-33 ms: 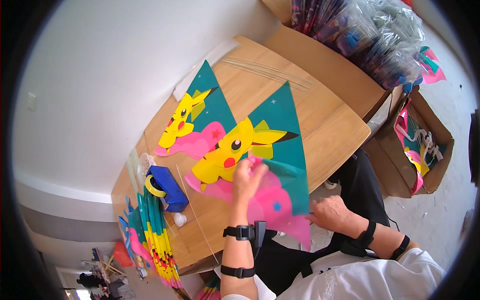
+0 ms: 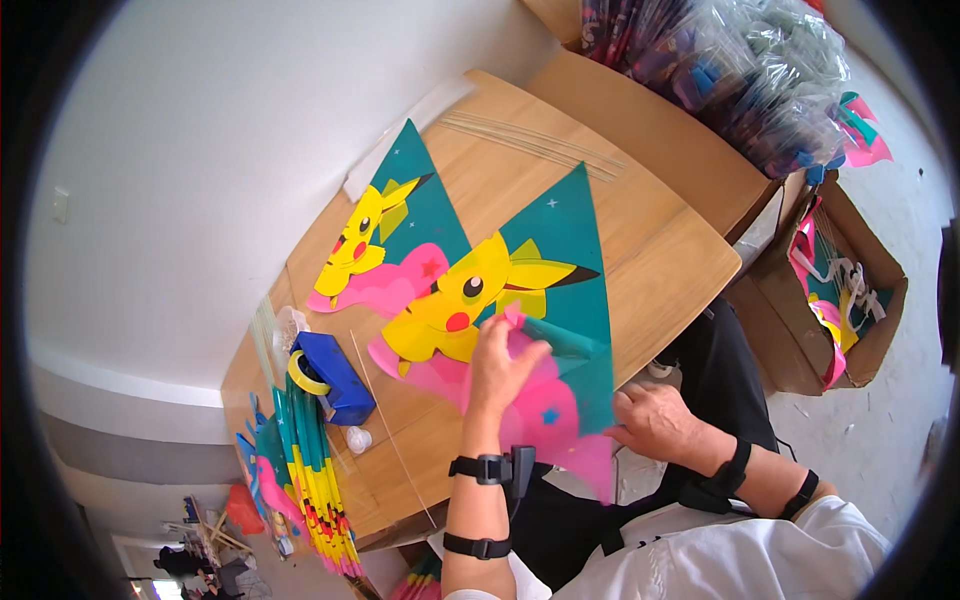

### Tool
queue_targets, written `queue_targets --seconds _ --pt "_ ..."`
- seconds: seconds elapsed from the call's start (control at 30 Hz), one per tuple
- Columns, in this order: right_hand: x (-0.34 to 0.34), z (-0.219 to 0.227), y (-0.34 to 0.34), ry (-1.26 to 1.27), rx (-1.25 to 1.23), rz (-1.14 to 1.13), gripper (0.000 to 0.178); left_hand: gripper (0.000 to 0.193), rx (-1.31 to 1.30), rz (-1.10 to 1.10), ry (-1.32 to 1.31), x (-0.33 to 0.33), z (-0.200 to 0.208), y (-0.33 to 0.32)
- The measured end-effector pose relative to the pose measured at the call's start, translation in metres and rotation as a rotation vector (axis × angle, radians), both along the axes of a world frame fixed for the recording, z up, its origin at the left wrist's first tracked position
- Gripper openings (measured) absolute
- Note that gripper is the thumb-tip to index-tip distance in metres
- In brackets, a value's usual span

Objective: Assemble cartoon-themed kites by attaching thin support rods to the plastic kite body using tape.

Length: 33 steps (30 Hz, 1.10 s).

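Note:
A thin kite sheet (image 2: 590, 290), green with a yellow cartoon animal and a pink band, lies on the wooden table, its lower end hanging past the near edge. My left hand (image 2: 500, 365) is closed on a turned-up pink and green fold in its middle. At the sheet's right-hand edge is my right hand (image 2: 658, 422), fingers curled and pinching the green border; the fingertips are partly hidden. A second matching kite sheet (image 2: 428, 215) lies flat behind it to the left.
Thin rods (image 2: 530, 145) lie at the table's far side. A blue tape dispenser (image 2: 345, 385) stands left, beside rolled kites (image 2: 315, 470). Right of the table, an open cardboard box (image 2: 770, 325) holds kite pieces; plastic-wrapped packs (image 2: 750, 90) fill a larger box behind.
My right hand has shifted slightly up and left along the sheet's edge. The hanging pink corner has swung a little left, and my left thumb has moved right.

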State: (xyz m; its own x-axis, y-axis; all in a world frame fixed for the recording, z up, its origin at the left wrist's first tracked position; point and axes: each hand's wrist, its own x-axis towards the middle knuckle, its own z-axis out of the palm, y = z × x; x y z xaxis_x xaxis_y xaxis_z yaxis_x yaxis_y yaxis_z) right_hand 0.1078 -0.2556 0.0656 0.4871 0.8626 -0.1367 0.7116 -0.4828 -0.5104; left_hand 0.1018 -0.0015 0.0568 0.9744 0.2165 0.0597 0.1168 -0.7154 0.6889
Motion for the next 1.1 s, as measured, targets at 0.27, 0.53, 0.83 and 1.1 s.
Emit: queue_targets --seconds 0.27,0.53,0.83,1.1 --pt "0.016 -0.036 0.037 -0.269 0.467 0.195 0.038 0.068 0.308 -0.174 -0.010 -0.016 -0.014 -0.017" --pt "0.010 -0.049 0.063 -0.235 0.476 0.374 0.011 0.042 0.085 -0.200 0.095 -0.005 -0.006 0.012" --pt "0.018 -0.039 0.054 0.231 0.488 0.245 0.025 0.018 0.056 -0.023 -0.031 0.027 -0.001 0.014" --pt "0.015 -0.037 0.027 0.386 -0.011 0.496 0.041 0.022 0.317 -0.400 0.346 0.064 0.018 0.030"
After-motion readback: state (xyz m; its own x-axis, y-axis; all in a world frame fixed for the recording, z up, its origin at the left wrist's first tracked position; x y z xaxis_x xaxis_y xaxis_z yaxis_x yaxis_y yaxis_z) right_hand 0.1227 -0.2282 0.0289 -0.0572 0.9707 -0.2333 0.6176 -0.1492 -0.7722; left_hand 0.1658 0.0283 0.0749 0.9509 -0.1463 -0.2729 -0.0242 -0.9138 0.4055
